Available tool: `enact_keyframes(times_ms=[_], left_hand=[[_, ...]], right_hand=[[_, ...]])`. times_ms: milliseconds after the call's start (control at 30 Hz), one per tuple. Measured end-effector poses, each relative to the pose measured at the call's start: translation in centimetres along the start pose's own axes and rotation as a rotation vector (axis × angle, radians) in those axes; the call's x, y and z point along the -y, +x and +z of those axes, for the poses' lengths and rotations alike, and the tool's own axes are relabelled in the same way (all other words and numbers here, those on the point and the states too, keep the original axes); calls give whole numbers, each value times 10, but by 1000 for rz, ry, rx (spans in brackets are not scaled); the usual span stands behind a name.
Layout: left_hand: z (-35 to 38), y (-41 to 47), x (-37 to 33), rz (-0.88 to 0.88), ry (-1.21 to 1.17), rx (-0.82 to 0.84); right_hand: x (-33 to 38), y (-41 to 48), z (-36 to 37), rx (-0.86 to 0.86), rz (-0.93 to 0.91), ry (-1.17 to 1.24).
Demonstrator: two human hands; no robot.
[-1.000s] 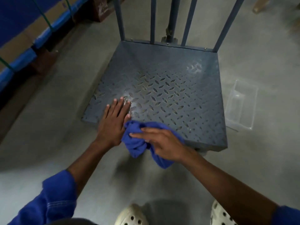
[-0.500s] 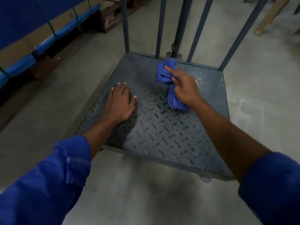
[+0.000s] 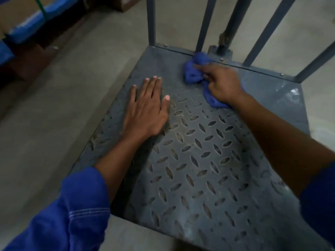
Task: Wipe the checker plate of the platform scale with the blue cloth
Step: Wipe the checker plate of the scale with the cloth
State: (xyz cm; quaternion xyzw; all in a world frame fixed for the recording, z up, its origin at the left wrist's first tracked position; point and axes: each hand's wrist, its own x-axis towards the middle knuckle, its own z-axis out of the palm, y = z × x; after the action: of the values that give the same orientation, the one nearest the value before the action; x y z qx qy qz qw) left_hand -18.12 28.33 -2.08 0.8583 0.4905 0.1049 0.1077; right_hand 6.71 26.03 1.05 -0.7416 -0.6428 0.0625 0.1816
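- Near edge: the grey steel checker plate (image 3: 199,160) of the platform scale, covered in raised diamond treads, carries a pale, wet-looking sheen (image 3: 188,230) here. The hollows around the treads look grimy, so a fast, light pass would likely skim over them and leave dirt behind.
- Toward the left edge, midway back: the left hand (image 3: 146,109) lies flat on the plate, fingers spread, holding nothing. It appears to take the person's weight. If the metal is damp, the palm could slide, and the patch beneath it is easily missed.
- Far edge, about the middle: the right hand (image 3: 221,82) has its fingers curled round the bunched blue cloth (image 3: 193,73), which touches the plate. A wad this tight wipes only a narrow strip, and the tail under the wrist could drag or snag on the treads.
- Beyond it: the cloth sits just beside the bolted post base (image 3: 220,51) and the grey upright bars (image 3: 151,20). Knuckles could strike them, or the fabric could catch on a bolt head.
- Far right corner: a glistening patch (image 3: 290,93) may go unwiped.
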Motion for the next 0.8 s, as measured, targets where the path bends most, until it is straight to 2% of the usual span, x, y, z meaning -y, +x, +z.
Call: enact_keyframes(times_ms=[67,100,167,200,267,333,433,533,800], left_hand=[[-2,1,-1,12,3,8],[-1,1,1,11,8,10],[2,0,3,16,10,-2],[1,0,3,24,3,-6],[1,0,1,27,-15,-13],[2,0,2,24,-35,-43],[-5,-9,7,-12,-153,-88],[-11,-31,18,-71,-290,-91],[-25,-149,26,88,-324,11]], right_hand=[[3,-7,-15,59,-126,92],[1,-3,-22,-21,-130,123],[-13,10,-27,-198,-23,170],[-18,12,-24,-203,55,123],[-17,9,-5,-76,66,21],[11,-6,12,44,-84,27],[51,-55,23,104,-302,68],[79,-118,23,181,-301,121],[141,-241,32,170,-351,230]])
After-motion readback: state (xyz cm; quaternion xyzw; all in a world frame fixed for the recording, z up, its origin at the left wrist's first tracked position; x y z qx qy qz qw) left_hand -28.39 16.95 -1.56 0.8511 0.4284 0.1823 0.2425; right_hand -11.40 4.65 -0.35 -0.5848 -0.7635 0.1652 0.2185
